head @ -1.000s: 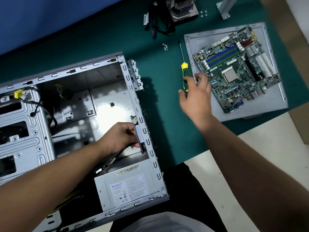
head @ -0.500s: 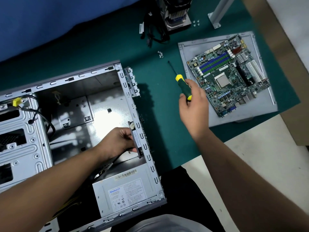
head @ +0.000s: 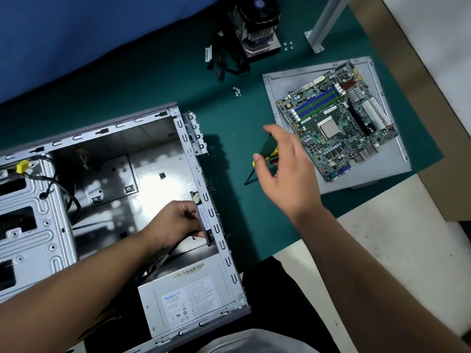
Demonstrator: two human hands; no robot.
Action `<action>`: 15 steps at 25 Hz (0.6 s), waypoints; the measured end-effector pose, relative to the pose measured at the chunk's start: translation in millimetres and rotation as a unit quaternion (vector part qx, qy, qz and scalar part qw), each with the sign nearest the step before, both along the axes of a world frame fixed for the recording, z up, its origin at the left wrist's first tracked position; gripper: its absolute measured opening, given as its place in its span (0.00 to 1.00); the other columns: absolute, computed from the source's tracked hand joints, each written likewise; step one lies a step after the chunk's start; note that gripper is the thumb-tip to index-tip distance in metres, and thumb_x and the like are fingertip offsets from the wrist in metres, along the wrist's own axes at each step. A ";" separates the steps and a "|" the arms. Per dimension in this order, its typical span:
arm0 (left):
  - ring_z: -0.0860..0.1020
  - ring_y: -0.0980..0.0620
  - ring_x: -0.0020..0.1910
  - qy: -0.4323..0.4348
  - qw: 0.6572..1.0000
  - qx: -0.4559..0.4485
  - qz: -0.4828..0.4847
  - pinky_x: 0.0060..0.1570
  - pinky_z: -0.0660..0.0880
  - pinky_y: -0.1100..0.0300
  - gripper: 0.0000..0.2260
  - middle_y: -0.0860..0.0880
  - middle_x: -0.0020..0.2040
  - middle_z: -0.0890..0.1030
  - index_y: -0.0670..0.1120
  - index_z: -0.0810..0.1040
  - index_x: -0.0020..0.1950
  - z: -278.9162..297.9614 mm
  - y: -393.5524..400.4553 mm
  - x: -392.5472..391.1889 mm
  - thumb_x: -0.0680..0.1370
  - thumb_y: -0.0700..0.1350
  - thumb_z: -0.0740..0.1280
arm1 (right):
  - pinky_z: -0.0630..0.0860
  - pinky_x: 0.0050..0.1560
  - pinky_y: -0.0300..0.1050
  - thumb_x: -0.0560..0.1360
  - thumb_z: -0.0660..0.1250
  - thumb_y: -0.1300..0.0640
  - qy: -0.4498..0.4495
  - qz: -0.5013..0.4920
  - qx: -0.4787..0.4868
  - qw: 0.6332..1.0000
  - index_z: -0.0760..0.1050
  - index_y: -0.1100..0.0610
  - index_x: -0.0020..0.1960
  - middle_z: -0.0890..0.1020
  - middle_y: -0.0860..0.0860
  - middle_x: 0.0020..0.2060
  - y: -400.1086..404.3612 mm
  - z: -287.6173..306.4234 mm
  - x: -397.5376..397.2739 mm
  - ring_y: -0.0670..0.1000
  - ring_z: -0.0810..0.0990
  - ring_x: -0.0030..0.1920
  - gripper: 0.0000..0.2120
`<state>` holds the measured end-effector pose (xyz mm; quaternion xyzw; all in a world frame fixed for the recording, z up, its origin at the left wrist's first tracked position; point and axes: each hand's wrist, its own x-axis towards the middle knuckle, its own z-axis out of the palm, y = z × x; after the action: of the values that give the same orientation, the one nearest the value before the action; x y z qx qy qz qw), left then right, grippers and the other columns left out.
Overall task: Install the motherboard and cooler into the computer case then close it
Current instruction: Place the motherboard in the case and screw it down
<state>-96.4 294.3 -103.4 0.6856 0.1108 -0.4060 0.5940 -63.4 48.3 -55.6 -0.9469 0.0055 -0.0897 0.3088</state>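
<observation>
The open grey computer case (head: 178, 128) lies on its side at the left. Inside it, my left hand (head: 175, 222) grips a thin dark part with a white label (head: 204, 217) and presses it against the case's right wall. To the right of the case, my right hand (head: 285, 169) hovers over the green mat and loosely holds a yellow-and-green screwdriver (head: 269, 149); its shaft points down-left. The motherboard (head: 336, 126) rests on the grey side panel (head: 275, 85) at the right. The cooler (head: 257, 29) stands at the top of the mat.
A silver power supply (head: 188, 299) fills the case's near corner, and black cables with a yellow plug (head: 23, 166) hang at its left. Small screws lie in two groups (head: 237, 91) (head: 288, 45). A white metal leg (head: 323, 24) stands at the back right. The mat's edge runs just right of the panel.
My right hand picked the screwdriver up off the mat and turned it, so the shaft now points down-left instead of away. My left hand has stayed on the dark part.
</observation>
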 end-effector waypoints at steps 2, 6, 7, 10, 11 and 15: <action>0.84 0.40 0.44 -0.002 1.000 0.004 0.001 0.42 0.82 0.59 0.06 0.34 0.46 0.85 0.30 0.83 0.48 -0.3 -0.1 -0.4 0.73 0.25 0.71 | 0.81 0.41 0.57 0.79 0.68 0.55 0.015 0.008 0.032 0.999 0.60 0.45 0.75 0.80 0.54 0.52 -4.2 -7.6 -6.7 0.56 0.83 0.40 0.29; 0.83 0.32 0.46 -0.007 1.000 0.006 0.009 0.43 0.83 0.55 0.05 0.31 0.46 0.84 0.27 0.82 0.49 -1.2 -0.6 -1.3 0.73 0.25 0.70 | 0.83 0.42 0.62 0.79 0.70 0.55 0.045 -0.112 0.228 0.966 0.58 0.39 0.76 0.83 0.47 0.43 -24.8 -25.7 -14.8 0.55 0.85 0.38 0.32; 0.83 0.30 0.48 -0.008 1.000 0.006 0.006 0.46 0.83 0.52 0.05 0.31 0.46 0.84 0.27 0.82 0.49 -1.6 -0.7 -1.0 0.73 0.25 0.70 | 0.84 0.43 0.62 0.78 0.70 0.56 0.055 -0.148 0.284 0.946 0.59 0.38 0.75 0.83 0.47 0.44 -27.9 -31.2 -19.7 0.55 0.86 0.39 0.32; 0.81 0.28 0.50 -0.009 1.000 0.006 -0.005 0.52 0.81 0.45 0.05 0.32 0.46 0.85 0.28 0.82 0.48 -2.2 -0.5 0.0 0.74 0.25 0.70 | 0.85 0.47 0.58 0.78 0.71 0.63 0.095 -0.211 0.445 0.865 0.61 0.40 0.73 0.81 0.48 0.50 -26.0 -47.4 -37.1 0.56 0.87 0.47 0.33; 0.81 0.28 0.50 -0.008 1.000 0.006 -0.006 0.52 0.80 0.44 0.04 0.32 0.46 0.85 0.29 0.83 0.48 -2.5 -0.5 0.1 0.74 0.26 0.70 | 0.85 0.47 0.56 0.78 0.71 0.64 0.107 -0.228 0.471 0.845 0.61 0.41 0.73 0.80 0.53 0.50 -24.3 -52.1 -42.0 0.57 0.87 0.48 0.33; 0.81 0.27 0.49 -0.013 1.000 0.009 -0.010 0.52 0.80 0.43 0.04 0.32 0.45 0.85 0.29 0.83 0.47 -3.0 0.0 -0.3 0.74 0.26 0.70 | 0.85 0.46 0.51 0.78 0.71 0.65 0.134 -0.264 0.506 0.810 0.62 0.43 0.72 0.79 0.61 0.49 -16.2 -59.9 -54.6 0.57 0.87 0.45 0.32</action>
<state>-96.7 294.4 -106.4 0.6970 0.0999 -0.4020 0.5853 -118.0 32.0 -115.6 -0.6212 0.3416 -0.0246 0.7048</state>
